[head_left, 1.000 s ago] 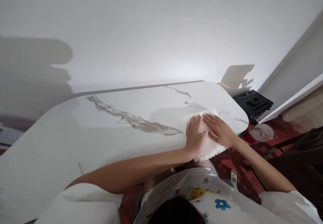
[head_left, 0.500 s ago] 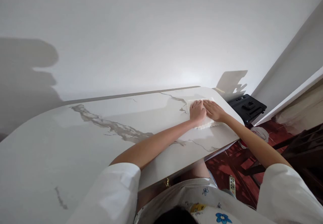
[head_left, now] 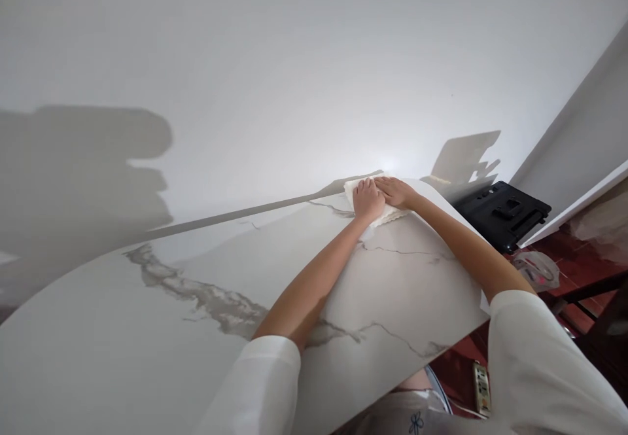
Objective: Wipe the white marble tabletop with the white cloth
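A white cloth (head_left: 388, 216) with a scalloped edge lies on the white marble-patterned tabletop (head_left: 235, 369), close to its far edge by the wall. My left hand (head_left: 369, 201) presses down on it with fingers bent into the fabric. Right beside it, my right hand (head_left: 398, 193) rests flat on the same cloth, fingers stretched toward the left hand. Both arms reach forward across the table. Part of the cloth is hidden under the hands.
A pale wall (head_left: 275, 82) runs along the table's far side. Beyond the right end stands a black case (head_left: 505, 212). On the red floor are a clear plastic bag (head_left: 538, 270) and a power strip (head_left: 481, 388); dark wooden furniture (head_left: 606, 324) is at the right.
Both hands and the cloth have moved away from me toward the wall edge. The view has shifted too, with my body leaning further over the table.
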`<state>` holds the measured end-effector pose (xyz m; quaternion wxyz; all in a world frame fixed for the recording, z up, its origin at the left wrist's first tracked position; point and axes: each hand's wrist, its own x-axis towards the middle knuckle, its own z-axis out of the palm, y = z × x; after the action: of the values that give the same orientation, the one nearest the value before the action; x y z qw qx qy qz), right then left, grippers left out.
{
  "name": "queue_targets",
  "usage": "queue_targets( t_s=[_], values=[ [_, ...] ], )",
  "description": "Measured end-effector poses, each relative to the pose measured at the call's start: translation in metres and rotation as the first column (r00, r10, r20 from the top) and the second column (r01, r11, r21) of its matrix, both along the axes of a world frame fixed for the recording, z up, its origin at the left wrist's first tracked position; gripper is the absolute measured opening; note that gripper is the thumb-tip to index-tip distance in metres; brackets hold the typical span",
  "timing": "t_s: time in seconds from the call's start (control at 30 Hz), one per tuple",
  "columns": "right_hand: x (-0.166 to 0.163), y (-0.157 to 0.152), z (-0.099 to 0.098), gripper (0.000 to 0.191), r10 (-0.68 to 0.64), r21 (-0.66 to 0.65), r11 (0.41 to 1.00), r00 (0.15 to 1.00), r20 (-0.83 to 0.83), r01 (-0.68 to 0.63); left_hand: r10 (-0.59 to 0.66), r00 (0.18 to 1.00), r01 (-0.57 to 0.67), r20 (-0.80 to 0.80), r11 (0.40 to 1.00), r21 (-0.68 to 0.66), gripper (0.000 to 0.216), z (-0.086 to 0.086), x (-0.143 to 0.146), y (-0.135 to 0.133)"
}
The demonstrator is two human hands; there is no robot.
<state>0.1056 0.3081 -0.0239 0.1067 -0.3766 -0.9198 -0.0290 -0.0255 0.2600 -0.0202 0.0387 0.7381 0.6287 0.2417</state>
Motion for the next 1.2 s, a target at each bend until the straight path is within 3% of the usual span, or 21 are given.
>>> queue_targets(
  t_s=[0.17,0.3,0.53,0.83,1.03,1.2],
  values=[
    [0.028,0.024,-0.002,0.050,0.019,0.004,1.000,0.999,-0.036,-0.019,0.001,1.000,-0.001,0.008,1.000,0.016,0.042,-0.001,0.027,0.021],
    [0.069,0.032,-0.004,0.052,-0.084,-0.005,0.996,0.996,-0.034,0.084,-0.068,0.998,0.067,0.011,0.998,0.017,0.039,0.002,0.064,0.035],
    [0.124,0.005,-0.011,0.053,-0.205,0.023,0.979,0.979,-0.006,0.205,-0.196,0.981,0.195,0.016,0.980,0.024,0.045,-0.001,0.108,0.026],
    [0.150,-0.067,-0.007,0.054,-0.260,0.031,0.965,0.966,0.014,0.259,-0.257,0.963,0.259,0.081,0.966,-0.016,0.050,0.001,0.131,-0.036],
    [0.157,-0.148,-0.009,0.053,-0.301,0.095,0.950,0.953,0.022,0.298,-0.332,0.940,0.336,0.074,0.941,-0.036,0.052,0.001,0.133,-0.104],
    [0.142,-0.218,-0.008,0.054,-0.359,0.166,0.922,0.933,0.036,0.349,-0.443,0.896,0.444,0.025,0.894,-0.056,0.055,0.003,0.116,-0.158]
  ],
)
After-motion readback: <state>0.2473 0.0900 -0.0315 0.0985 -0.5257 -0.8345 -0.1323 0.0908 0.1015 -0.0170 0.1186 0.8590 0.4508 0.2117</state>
